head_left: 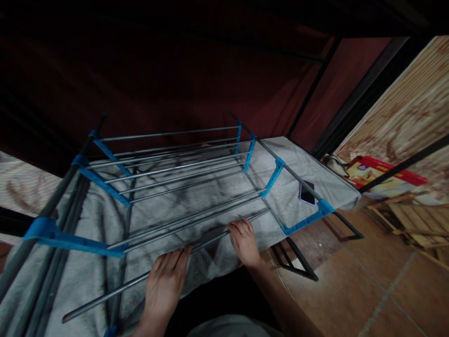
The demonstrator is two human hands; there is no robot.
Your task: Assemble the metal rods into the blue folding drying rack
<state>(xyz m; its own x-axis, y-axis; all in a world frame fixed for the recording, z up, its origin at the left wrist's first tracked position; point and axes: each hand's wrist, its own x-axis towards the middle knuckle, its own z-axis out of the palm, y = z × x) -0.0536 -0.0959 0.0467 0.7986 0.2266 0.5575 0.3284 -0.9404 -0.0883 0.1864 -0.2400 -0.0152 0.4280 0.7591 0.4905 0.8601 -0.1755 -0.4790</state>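
Observation:
My left hand [167,281] and my right hand [245,241] are both closed over a loose grey metal rod [105,298] low in front of me. Its near left end sticks out free past my left hand. Beyond it lies a rack frame [182,186] of grey tubes on its side, joined by blue plastic brackets [84,243]. Several thin rods run between the left brackets and the right blue brackets [308,219]. The rod's right end reaches toward the frame's right side; I cannot tell whether it touches.
A grey blanket [213,187] covers the surface under the frame. On it lies a phone [307,193] at the right. A red and yellow box [382,175] and a wooden slatted piece [414,220] stand on the right. Dark metal legs [298,262] jut over the tiled floor [372,281].

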